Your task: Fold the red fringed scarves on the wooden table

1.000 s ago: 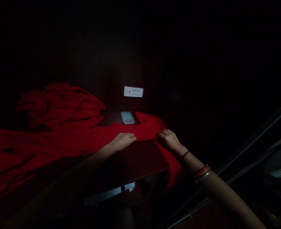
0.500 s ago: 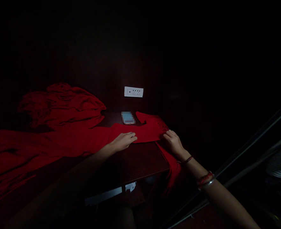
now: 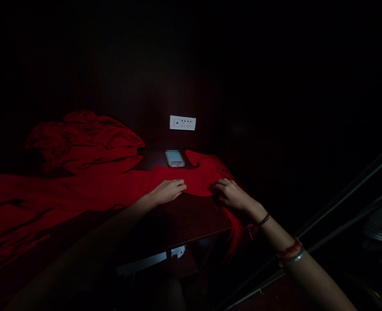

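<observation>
A long red cloth (image 3: 90,185) stretches from a bed on the left across a small dark table (image 3: 184,220). My left hand (image 3: 168,191) lies on the cloth's near edge with fingers together, pressing it down. My right hand (image 3: 231,194) rests on the cloth's right end at the table's corner, fingers curled into the fabric. Part of the cloth hangs over the table's right side. Bangles and a thread sit on my right wrist.
A phone (image 3: 174,158) lies at the back of the table, just beyond the cloth. A white socket plate (image 3: 182,123) is on the dark wall above it. More red fabric is heaped at the left (image 3: 83,138). Metal rails (image 3: 346,203) run at the right.
My right hand has slid a little down and left along the cloth's right end, bunching it. My left hand has stayed in place.
</observation>
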`<state>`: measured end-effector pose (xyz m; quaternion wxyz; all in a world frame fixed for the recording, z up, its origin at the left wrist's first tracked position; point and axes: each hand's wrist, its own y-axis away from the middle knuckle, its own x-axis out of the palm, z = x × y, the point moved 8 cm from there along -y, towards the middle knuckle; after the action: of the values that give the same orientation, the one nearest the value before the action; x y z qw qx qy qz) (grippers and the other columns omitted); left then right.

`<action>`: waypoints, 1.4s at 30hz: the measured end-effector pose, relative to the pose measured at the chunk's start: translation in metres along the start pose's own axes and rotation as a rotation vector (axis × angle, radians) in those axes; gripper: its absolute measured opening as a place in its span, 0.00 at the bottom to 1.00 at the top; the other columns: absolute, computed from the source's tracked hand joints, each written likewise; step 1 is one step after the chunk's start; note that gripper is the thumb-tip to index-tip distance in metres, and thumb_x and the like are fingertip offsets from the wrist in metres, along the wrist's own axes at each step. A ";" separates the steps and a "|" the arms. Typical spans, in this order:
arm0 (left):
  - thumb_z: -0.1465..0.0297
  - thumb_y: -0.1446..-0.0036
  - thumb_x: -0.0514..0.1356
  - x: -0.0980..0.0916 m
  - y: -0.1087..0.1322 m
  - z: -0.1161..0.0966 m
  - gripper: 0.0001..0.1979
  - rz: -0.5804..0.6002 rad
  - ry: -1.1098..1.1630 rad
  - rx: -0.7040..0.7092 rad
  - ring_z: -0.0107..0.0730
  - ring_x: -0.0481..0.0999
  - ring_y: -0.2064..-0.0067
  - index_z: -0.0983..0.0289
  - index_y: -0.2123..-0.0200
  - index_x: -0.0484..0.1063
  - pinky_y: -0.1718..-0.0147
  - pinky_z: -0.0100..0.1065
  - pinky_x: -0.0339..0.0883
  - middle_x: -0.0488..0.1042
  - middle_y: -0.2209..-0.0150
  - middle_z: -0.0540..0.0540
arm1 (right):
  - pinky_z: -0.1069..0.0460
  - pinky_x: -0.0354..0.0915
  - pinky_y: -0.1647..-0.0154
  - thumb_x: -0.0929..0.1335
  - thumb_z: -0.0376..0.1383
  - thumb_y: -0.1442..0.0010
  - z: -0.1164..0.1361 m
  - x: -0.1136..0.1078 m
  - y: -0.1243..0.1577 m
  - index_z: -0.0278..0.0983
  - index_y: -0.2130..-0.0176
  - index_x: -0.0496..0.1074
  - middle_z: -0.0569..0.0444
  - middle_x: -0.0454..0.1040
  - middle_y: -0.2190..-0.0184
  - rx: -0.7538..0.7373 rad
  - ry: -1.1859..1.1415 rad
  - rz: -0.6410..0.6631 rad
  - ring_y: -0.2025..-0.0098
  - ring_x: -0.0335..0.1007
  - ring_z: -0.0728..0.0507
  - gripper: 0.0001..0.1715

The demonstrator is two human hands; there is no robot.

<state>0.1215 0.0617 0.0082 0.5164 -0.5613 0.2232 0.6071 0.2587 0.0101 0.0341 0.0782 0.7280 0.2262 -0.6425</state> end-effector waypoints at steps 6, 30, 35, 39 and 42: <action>0.70 0.44 0.46 -0.005 0.002 0.004 0.08 -0.036 0.043 -0.046 0.29 0.66 0.64 0.63 0.65 0.63 0.68 0.27 0.60 0.65 0.65 0.53 | 0.49 0.52 0.58 0.60 0.37 0.45 0.050 0.006 -0.037 0.34 0.59 0.65 0.47 0.68 0.63 -0.053 0.149 -0.008 0.59 0.61 0.43 0.14; 0.67 0.43 0.44 -0.006 0.001 0.008 0.11 -0.013 -0.030 -0.086 0.32 0.69 0.64 0.64 0.65 0.64 0.71 0.28 0.61 0.68 0.65 0.54 | 0.53 0.52 0.62 0.59 0.29 0.45 0.003 -0.017 -0.028 0.35 0.61 0.64 0.50 0.70 0.67 0.074 0.244 -0.154 0.63 0.63 0.45 0.11; 0.71 0.45 0.46 -0.019 0.010 0.026 0.10 -0.027 -0.018 -0.294 0.34 0.68 0.61 0.64 0.61 0.63 0.69 0.30 0.62 0.68 0.62 0.56 | 0.55 0.54 0.64 0.57 0.26 0.46 -0.034 -0.066 -0.044 0.36 0.62 0.64 0.50 0.68 0.63 0.241 0.211 -0.266 0.62 0.62 0.46 0.13; 0.74 0.48 0.48 -0.028 0.030 0.038 0.10 -0.007 -0.024 -0.439 0.36 0.68 0.60 0.64 0.61 0.62 0.68 0.32 0.63 0.67 0.60 0.57 | 0.56 0.55 0.67 0.57 0.26 0.46 -0.063 -0.098 -0.054 0.36 0.61 0.64 0.50 0.68 0.62 0.307 0.222 -0.296 0.62 0.63 0.46 0.14; 0.76 0.49 0.49 -0.036 0.049 0.044 0.12 -0.017 -0.035 -0.508 0.36 0.68 0.61 0.64 0.59 0.61 0.68 0.32 0.63 0.65 0.58 0.57 | 0.55 0.56 0.67 0.56 0.27 0.46 -0.078 -0.116 -0.057 0.35 0.62 0.65 0.48 0.68 0.63 0.350 0.254 -0.286 0.62 0.64 0.45 0.15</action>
<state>0.0527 0.0677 0.0377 0.3676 -0.6643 0.0499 0.6489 0.2960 0.0656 0.1695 -0.1695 0.7659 0.2200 -0.5799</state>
